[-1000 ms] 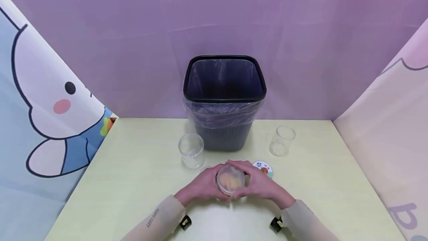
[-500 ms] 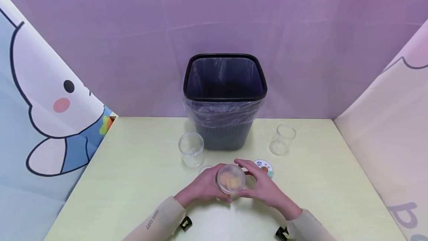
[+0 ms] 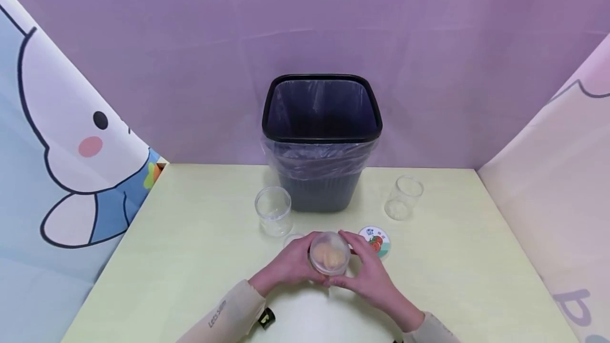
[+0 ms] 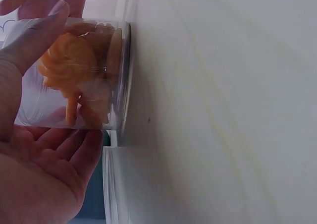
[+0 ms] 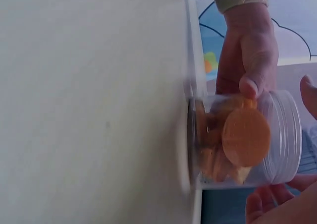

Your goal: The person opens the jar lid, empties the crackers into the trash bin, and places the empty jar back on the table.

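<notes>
A clear screw-top jar (image 3: 329, 253) stands upright at the table surface, with several orange pieces (image 4: 69, 60) inside, one swirled like a rosette. My left hand (image 3: 294, 262) grips its side from the left, with the thumb (image 4: 44, 33) along the wall and fingers curled round the far side. Around the jar's top, my right hand (image 3: 369, 274) spreads loosely. In the right wrist view its thumb stands apart from the ridged lid (image 5: 287, 135), while its fingers lie close to the far rim. A gap shows between the right palm and the jar.
A black bin (image 3: 321, 192) lined with a clear bag stands behind. To its left front is a clear jar (image 3: 274, 216), and to its right another clear container (image 3: 402, 200). A printed round lid (image 3: 375, 242) lies beside my right hand; a clear disc (image 3: 292, 238) is partly hidden.
My right hand has loosened from the jar's top, drawn back to the right, then come round it again at a new angle. The left hand and jar stay in place.
</notes>
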The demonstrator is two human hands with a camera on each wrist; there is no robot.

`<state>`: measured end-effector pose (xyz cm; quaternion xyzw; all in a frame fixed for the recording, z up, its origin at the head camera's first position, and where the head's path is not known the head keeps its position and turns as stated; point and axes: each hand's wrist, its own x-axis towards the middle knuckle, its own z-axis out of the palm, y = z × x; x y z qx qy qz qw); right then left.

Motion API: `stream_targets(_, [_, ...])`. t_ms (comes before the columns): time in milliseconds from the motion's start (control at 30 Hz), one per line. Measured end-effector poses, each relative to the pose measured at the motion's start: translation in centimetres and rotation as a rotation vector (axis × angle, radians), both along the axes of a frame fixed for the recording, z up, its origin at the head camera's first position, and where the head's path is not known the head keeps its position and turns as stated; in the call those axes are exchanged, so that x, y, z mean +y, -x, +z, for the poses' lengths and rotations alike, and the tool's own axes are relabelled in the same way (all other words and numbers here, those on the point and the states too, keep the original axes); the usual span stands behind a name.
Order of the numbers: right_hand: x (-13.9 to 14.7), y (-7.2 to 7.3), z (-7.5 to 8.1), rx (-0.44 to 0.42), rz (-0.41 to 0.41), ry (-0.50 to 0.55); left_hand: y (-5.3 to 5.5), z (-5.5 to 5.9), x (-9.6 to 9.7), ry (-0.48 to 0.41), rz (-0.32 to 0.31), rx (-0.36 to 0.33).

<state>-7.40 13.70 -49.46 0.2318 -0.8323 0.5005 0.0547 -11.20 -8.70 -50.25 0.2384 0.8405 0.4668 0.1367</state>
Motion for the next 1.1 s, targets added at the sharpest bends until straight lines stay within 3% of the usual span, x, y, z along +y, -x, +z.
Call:
stream_targets(233, [-0.6,-0.2,0.0,-0.029,-0.054,-0.031,-0.1,0.1,0.0,0.021,0.015,-0.008])
stream_targets(800, [-1.8,0.1,0.3,-0.058,-0.036,-0.053,-0.6,-0.2,0.0,0.084,0.019,0.013])
stream_targets(1100, [-1.1,1.4,0.2,-0.002,0.046,-0.105,-0.3,0.0,0.1,0.076,0.021,0.028])
